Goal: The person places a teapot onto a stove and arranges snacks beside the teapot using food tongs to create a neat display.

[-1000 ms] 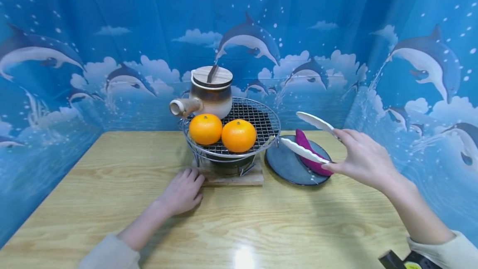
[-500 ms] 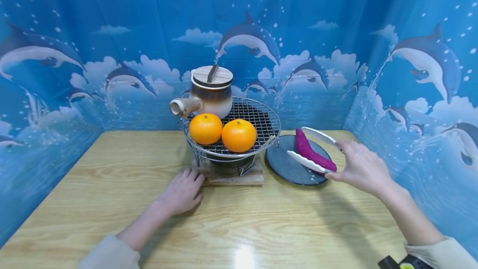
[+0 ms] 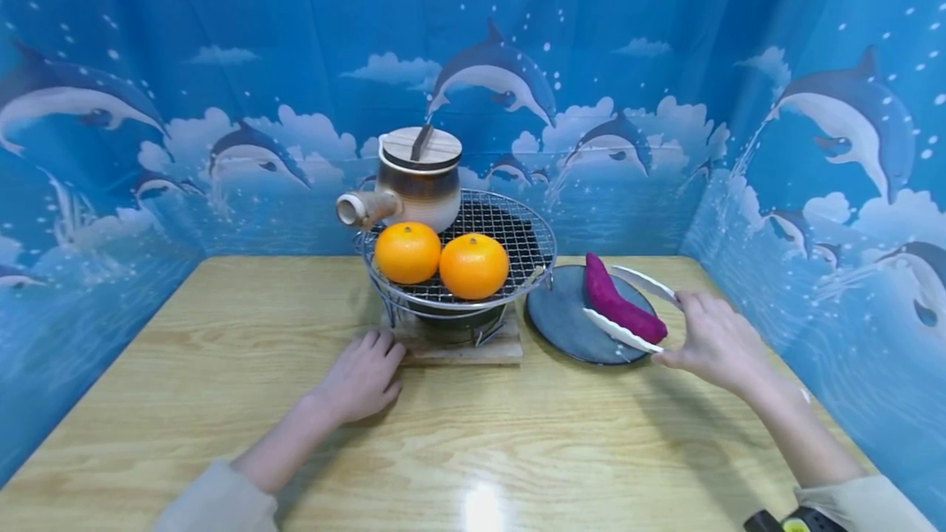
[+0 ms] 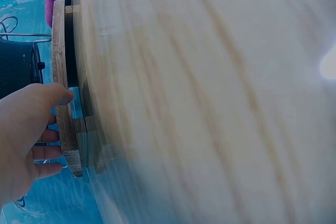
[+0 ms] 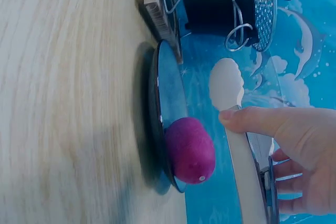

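My right hand grips a pair of tongs with white scalloped tips, thumb along one arm and fingers round the other. The tong arms are spread apart, one on each side of a purple sweet potato. That sweet potato lies on a dark round plate, its near end over the rim. My left hand holds the left front corner of a wooden board under the grill stove, its thumb at the front edge.
Two oranges sit on the round wire grill rack, in front of a lidded clay pot whose handle points left. A dark stove stands below the rack. Behind the table hangs a blue dolphin curtain.
My right hand has lowered the spread tongs and shifted them right, from above the plate to either side of the sweet potato. The left hand has stayed in place.
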Tool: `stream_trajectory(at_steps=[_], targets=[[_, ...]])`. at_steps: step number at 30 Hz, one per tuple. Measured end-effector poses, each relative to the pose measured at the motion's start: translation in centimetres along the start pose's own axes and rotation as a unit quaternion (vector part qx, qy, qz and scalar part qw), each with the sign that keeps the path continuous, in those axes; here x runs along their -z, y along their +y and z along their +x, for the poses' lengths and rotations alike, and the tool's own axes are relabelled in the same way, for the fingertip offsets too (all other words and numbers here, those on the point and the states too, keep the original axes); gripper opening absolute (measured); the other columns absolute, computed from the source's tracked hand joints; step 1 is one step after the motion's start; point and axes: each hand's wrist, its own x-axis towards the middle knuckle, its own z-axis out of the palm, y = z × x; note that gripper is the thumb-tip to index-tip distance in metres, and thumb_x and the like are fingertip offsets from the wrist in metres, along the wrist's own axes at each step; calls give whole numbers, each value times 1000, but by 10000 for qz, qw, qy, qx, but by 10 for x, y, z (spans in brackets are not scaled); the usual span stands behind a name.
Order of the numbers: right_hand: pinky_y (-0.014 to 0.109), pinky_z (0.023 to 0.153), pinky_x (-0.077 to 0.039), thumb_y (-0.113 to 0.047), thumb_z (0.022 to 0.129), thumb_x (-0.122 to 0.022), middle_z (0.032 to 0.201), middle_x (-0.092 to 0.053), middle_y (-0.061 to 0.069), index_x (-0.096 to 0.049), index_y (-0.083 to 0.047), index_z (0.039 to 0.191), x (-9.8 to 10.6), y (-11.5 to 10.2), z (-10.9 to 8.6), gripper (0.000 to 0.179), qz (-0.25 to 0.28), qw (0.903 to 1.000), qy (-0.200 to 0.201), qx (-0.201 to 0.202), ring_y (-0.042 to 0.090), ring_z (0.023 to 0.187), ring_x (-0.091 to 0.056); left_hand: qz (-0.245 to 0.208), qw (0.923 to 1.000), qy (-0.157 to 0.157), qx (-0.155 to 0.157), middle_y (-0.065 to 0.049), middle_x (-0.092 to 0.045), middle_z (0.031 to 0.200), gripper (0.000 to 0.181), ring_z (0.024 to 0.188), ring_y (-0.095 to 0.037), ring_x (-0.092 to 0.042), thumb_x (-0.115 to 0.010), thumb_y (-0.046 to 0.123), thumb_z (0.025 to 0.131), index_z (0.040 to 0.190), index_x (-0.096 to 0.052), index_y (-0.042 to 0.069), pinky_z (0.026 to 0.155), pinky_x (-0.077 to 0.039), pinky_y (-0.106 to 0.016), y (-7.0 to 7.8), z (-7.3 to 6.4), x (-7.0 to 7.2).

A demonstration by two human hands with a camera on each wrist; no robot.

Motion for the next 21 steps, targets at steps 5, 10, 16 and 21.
stream_trajectory(at_steps=[5, 10, 16, 21], targets=[[60, 72, -41, -36, 57, -82, 105, -52, 31, -44, 15, 121, -3, 4, 0, 90, -19, 10000, -15, -84, 49, 92, -50, 14, 10000, 38, -8, -12, -48, 84, 27, 76, -30, -49, -67, 20, 72, 88, -53, 3, 64, -42, -41, -1, 1, 0], [59, 69, -41, -37, 56, -83, 104, -52, 31, -45, 14, 120, -6, 8, -2, 90, -83, 9999, -60, -94, 49, 90, -51, 49, 10000, 52, -41, -12, -48, 84, 27, 76, -30, -49, -66, 21, 72, 88, -53, 3, 63, -41, -41, -1, 1, -1], [57, 66, -42, -40, 55, -83, 100, -53, 29, -46, 12, 116, -9, 10, -3, 87, -125, 9999, -90, -58, 46, 88, -52, 35, 10000, 26, -41, -12, -48, 84, 27, 76, -30, -49, -66, 21, 72, 88, -53, 3, 63, -42, -41, -1, 1, -1], [55, 65, -43, -40, 55, -82, 97, -54, 28, -48, 10, 112, -12, 12, -4, 84, -157, 9997, -134, -97, 45, 84, -53, -11, 10000, -27, -5, -12, -49, 84, 27, 77, -30, -49, -67, 21, 73, 89, -53, 3, 65, -42, -42, 0, 0, 0]])
